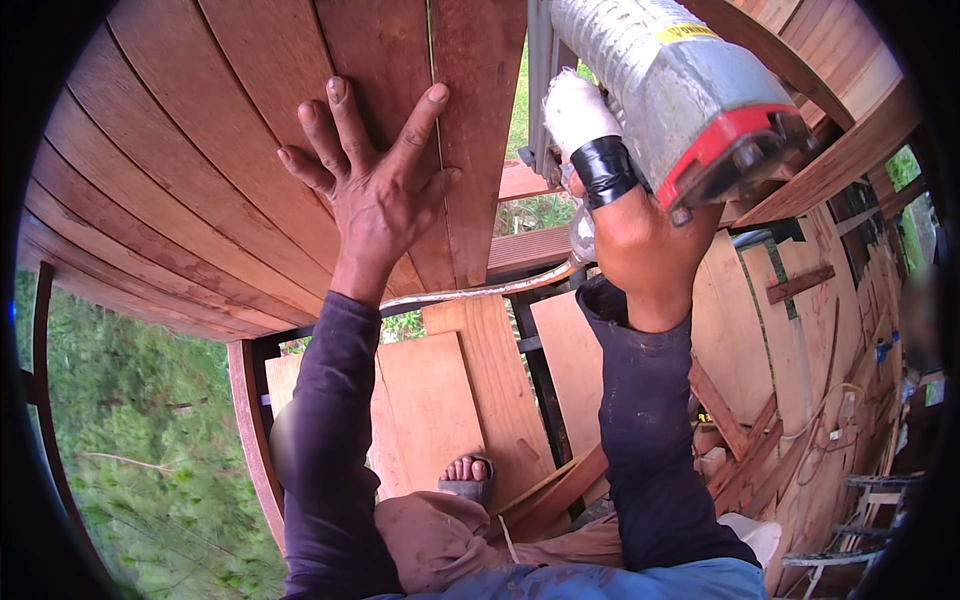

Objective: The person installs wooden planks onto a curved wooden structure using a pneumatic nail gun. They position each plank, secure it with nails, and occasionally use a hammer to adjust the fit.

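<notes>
My left hand [385,190] lies with fingers spread on reddish-brown wooden planks [390,50], across a narrow gap between two boards. In my right hand [645,240] is a nail gun [690,110], its grey body angled up beside the planks and its red-trimmed end cap toward me. White wrapping [580,110] and black tape [605,172] cover what looks like my right thumb. The nail gun hides most of the right fingers. A pale hose [480,290] runs from near the right hand along the planks' lower edge.
My sandaled foot [468,475] stands on light plywood [425,390], with gaps showing between nearby sheets. Loose wood strips [720,400] lie to the right, and a metal ladder [850,545] is at lower right. Green foliage [150,440] shows beyond the left edge.
</notes>
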A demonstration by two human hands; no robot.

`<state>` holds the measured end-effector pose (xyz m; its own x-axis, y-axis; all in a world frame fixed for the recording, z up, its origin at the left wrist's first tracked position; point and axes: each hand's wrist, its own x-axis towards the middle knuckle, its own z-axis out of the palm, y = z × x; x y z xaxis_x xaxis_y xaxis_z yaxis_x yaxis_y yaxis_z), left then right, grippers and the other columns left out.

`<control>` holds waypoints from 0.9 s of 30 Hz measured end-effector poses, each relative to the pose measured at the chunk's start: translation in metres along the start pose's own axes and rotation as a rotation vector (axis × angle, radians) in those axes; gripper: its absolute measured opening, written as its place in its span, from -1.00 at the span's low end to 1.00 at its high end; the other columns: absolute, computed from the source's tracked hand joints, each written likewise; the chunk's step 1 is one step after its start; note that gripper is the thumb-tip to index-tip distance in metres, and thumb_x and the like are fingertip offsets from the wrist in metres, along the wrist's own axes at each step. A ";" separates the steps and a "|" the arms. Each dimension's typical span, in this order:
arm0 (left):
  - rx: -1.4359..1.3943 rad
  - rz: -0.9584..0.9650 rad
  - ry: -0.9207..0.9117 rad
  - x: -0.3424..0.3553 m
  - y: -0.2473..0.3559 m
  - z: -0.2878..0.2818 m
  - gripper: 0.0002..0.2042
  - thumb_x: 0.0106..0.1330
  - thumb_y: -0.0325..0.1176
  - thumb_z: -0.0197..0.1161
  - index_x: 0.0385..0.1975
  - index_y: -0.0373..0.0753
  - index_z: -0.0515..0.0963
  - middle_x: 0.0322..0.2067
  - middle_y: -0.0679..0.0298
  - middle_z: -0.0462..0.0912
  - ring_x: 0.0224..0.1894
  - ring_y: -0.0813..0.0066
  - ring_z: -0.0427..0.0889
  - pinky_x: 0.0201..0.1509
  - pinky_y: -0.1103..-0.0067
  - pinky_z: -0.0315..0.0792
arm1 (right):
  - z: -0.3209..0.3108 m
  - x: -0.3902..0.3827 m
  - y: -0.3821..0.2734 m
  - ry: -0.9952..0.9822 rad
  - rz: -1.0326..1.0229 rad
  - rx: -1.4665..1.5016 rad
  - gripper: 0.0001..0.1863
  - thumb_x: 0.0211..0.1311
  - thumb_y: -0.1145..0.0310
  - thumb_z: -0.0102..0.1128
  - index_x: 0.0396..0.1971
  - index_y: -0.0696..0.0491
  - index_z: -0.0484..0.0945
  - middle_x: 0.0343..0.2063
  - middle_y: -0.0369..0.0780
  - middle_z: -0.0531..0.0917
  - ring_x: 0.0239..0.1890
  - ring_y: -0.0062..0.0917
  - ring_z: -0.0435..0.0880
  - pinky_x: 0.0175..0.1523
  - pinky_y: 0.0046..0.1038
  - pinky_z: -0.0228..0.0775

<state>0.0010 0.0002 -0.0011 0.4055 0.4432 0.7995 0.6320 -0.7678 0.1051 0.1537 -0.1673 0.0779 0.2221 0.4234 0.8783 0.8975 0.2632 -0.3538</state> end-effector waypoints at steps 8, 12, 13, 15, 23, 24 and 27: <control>-0.042 0.008 0.044 0.001 -0.003 0.003 -0.15 0.00 0.12 0.52 0.38 0.58 0.26 0.55 -0.10 -0.39 0.55 -0.20 -0.60 0.39 -0.16 -0.80 | 0.011 -0.009 -0.006 0.064 -0.027 0.219 -0.53 0.14 0.51 0.33 0.07 0.25 0.45 -0.06 -0.11 0.61 -0.10 -0.42 0.64 0.04 -0.37 0.47; -0.040 -0.007 0.012 0.000 -0.003 0.002 -0.14 0.01 0.14 0.52 0.39 0.58 0.24 0.55 -0.08 -0.41 0.54 -0.19 -0.62 0.39 -0.16 -0.81 | 0.020 -0.006 -0.010 0.111 -0.043 0.288 -0.48 -0.12 0.44 0.44 -0.06 0.16 0.52 -0.17 -0.15 0.66 -0.14 -0.37 0.70 0.05 -0.34 0.50; -0.036 -0.003 0.021 0.000 -0.004 0.004 -0.14 0.01 0.13 0.52 0.39 0.59 0.24 0.55 -0.08 -0.41 0.54 -0.19 -0.63 0.38 -0.16 -0.81 | 0.022 -0.004 -0.013 0.119 -0.042 0.327 -0.51 -0.16 0.43 0.45 -0.11 0.14 0.56 -0.23 -0.16 0.69 -0.20 -0.38 0.73 -0.01 -0.36 0.53; -0.047 0.006 0.034 -0.001 -0.006 0.005 -0.14 0.01 0.13 0.51 0.39 0.59 0.24 0.55 -0.08 -0.42 0.54 -0.19 -0.64 0.38 -0.16 -0.82 | 0.025 0.001 -0.016 0.125 -0.070 0.372 -0.54 -0.21 0.42 0.45 -0.18 0.14 0.60 -0.32 -0.18 0.73 -0.28 -0.39 0.77 -0.09 -0.40 0.57; -0.051 0.011 0.039 -0.001 -0.004 0.004 -0.15 0.02 0.10 0.52 0.39 0.58 0.25 0.55 -0.08 -0.41 0.54 -0.20 -0.62 0.38 -0.16 -0.81 | 0.026 0.008 -0.025 0.095 -0.028 0.384 -0.59 -0.23 0.49 0.40 -0.23 0.14 0.61 -0.38 -0.17 0.75 -0.35 -0.35 0.78 -0.17 -0.41 0.60; -0.063 0.008 0.036 -0.001 -0.003 0.003 -0.15 0.02 0.09 0.52 0.39 0.58 0.25 0.55 -0.09 -0.40 0.54 -0.20 -0.62 0.38 -0.16 -0.81 | 0.027 0.008 -0.026 0.096 -0.039 0.372 -0.60 -0.24 0.50 0.40 -0.24 0.14 0.61 -0.39 -0.16 0.75 -0.36 -0.33 0.78 -0.18 -0.41 0.60; -0.090 0.010 0.038 -0.002 -0.002 0.001 -0.14 0.01 0.06 0.54 0.39 0.57 0.25 0.55 -0.10 -0.37 0.55 -0.22 -0.60 0.39 -0.16 -0.79 | 0.025 0.009 -0.026 0.096 -0.124 0.244 -0.63 -0.21 0.50 0.40 -0.26 0.10 0.63 -0.41 -0.16 0.75 -0.38 -0.29 0.77 -0.23 -0.39 0.59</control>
<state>-0.0002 0.0009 -0.0032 0.3848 0.4188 0.8225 0.5658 -0.8111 0.1483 0.1229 -0.1486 0.0875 0.1614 0.2940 0.9421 0.8047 0.5134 -0.2981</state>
